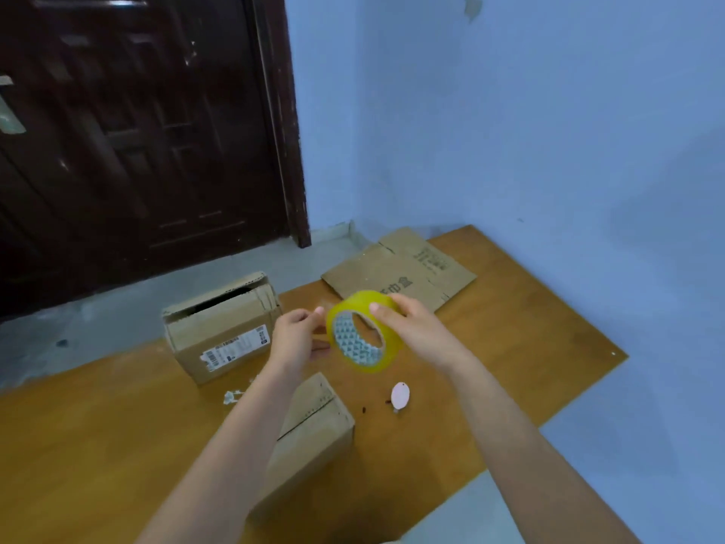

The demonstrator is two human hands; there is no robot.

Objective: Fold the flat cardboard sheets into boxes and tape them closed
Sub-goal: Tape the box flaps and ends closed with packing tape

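Holding the yellow tape roll (365,331) in the air above the orange surface (510,347), the right hand (412,327) curls its fingers over the rim; the left hand (294,339) seems to pinch the tape's edge. A flat cardboard sheet (400,268) lies beyond, folded boxes (223,331) nearby.

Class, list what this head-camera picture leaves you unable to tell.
- Tape roll: its loose end, hidden by the left hand and blur.
- Near box: its left side, behind the left forearm.
- Labelled box: its contents, too dark.
- Flat sheet: its print, too small.
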